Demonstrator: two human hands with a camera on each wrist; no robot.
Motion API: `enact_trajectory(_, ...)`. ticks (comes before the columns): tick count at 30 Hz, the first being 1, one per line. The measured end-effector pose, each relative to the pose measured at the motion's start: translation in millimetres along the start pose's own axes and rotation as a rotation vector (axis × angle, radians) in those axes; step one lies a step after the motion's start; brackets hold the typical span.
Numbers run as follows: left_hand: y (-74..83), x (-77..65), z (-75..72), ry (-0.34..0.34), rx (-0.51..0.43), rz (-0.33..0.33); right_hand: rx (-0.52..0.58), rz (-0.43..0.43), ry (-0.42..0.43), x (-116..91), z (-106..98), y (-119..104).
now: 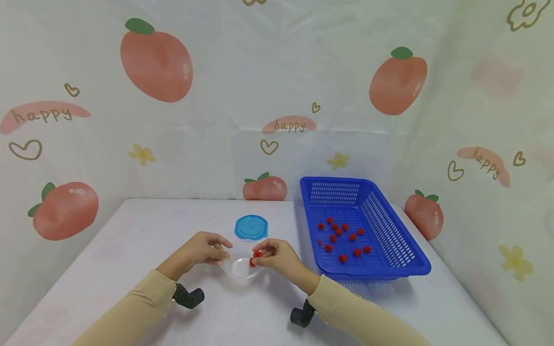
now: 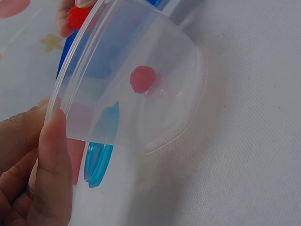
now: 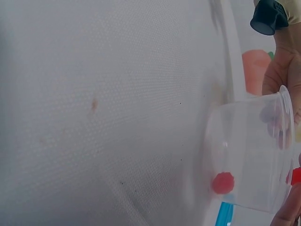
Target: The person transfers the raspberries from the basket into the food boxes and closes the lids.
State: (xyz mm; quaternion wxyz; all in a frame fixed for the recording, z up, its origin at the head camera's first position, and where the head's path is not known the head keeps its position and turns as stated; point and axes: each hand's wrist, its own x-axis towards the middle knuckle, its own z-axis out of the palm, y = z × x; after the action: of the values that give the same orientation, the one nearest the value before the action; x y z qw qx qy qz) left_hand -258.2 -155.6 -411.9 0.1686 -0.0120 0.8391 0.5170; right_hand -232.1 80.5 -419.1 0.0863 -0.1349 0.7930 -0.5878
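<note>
A clear plastic tub (image 1: 242,272) stands on the white table in front of me. My left hand (image 1: 207,250) pinches its rim between thumb and fingers, as the left wrist view shows. Over the opposite side of the tub, my right hand (image 1: 280,259) holds a red raspberry (image 1: 257,254) in its fingertips, close to the rim. Another raspberry (image 2: 142,79) lies inside the tub, near its bottom; its red shows through the wall in the right wrist view too. Just behind the tub lies a blue lid (image 1: 251,227).
To the right stands a blue slotted basket (image 1: 391,230) with several red raspberries (image 1: 352,237) spread over its floor. A fruit-printed cloth backdrop (image 1: 207,144) rises behind the table (image 1: 108,269). A black camera mount sits on each wrist.
</note>
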Motion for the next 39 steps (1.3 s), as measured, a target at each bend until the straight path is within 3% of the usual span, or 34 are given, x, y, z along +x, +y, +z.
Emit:
enact_trajectory(14,-1.8,-0.3,-0.6,-0.007,-0.011,0.011,-0.03,-0.016,0.01,2.9,0.5,2.8)
enact_trajectory(39,-0.6,-2.5,-0.8,-0.016,-0.008,0.013,-0.029,0.029,0.009,3.9,-0.1,1.2)
